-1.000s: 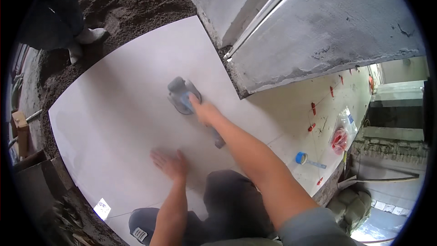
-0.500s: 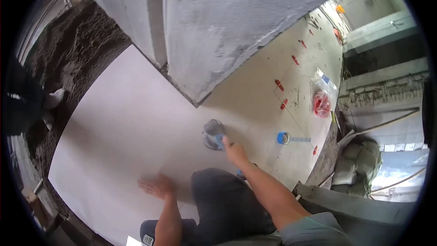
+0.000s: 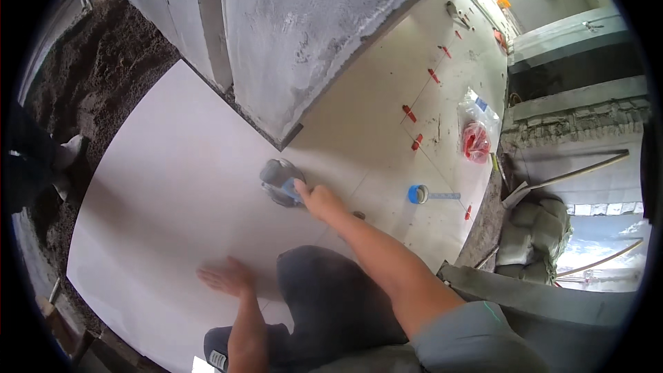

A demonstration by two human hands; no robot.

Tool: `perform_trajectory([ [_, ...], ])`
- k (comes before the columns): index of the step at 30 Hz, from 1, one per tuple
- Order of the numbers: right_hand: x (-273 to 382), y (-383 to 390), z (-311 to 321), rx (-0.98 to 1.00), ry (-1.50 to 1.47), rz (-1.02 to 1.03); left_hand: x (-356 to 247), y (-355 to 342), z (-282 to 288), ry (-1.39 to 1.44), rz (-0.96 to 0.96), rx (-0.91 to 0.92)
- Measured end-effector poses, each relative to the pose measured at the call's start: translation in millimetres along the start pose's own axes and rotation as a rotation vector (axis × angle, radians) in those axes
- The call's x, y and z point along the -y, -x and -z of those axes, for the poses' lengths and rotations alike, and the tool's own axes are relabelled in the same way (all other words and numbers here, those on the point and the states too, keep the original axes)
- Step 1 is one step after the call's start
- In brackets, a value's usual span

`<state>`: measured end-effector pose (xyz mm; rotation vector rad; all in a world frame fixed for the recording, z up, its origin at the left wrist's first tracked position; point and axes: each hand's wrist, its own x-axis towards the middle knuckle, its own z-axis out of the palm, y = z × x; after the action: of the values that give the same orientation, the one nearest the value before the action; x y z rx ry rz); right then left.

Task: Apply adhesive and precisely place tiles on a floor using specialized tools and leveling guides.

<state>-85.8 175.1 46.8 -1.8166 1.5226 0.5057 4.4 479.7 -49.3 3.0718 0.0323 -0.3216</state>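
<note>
Your right hand [image 3: 319, 202] has its fingers closed around the grey tool [image 3: 273, 171], set on the pale tile [image 3: 166, 186] near the wall corner [image 3: 284, 114]; your left hand [image 3: 229, 279] lies flat, thumb apart. You seem to be working the tool across the tile, which calls for steadiness beside that obstructing corner. Rightward lie a blue tape roll [image 3: 413, 194], red clips [image 3: 409, 113] and a plastic bag [image 3: 478, 142].

The right hand [image 3: 319, 202] has brought the grey tool [image 3: 278, 178] nearer the wall's corner [image 3: 281, 135].
</note>
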Motion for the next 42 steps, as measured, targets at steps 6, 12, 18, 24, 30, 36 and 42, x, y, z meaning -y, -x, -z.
perform_trajectory([
  [6,6.8,-13.4,3.0,0.108,0.009,0.057,-12.7,-0.1,-3.8,-0.032,0.023,0.006],
  [12,-62.7,5.9,3.3,-0.077,-0.142,0.008,-1.5,-3.3,4.6,-0.084,0.009,-0.05],
  [18,-89.7,-26.1,47.8,-0.198,-0.295,-0.035,-9.2,-2.3,-4.3,-0.03,0.039,-0.021],
  [24,-57.9,-51.3,56.3,-0.16,-0.137,-0.141,-3.5,-4.8,-6.1,-0.198,0.07,0.017],
  [30,-47.5,-73.1,68.2,-0.184,-0.117,-0.157,-4.4,0.7,-7.6,-0.049,0.025,-0.02],
  [36,-85.4,-83.8,44.2,-0.185,-0.451,-0.088,-12.8,-6.8,-1.1,-0.01,0.083,0.024],
  [42,-183.3,-93.9,77.2,-0.224,-0.539,-0.243,-8.3,0.4,-3.6,-0.102,0.016,-0.031],
])
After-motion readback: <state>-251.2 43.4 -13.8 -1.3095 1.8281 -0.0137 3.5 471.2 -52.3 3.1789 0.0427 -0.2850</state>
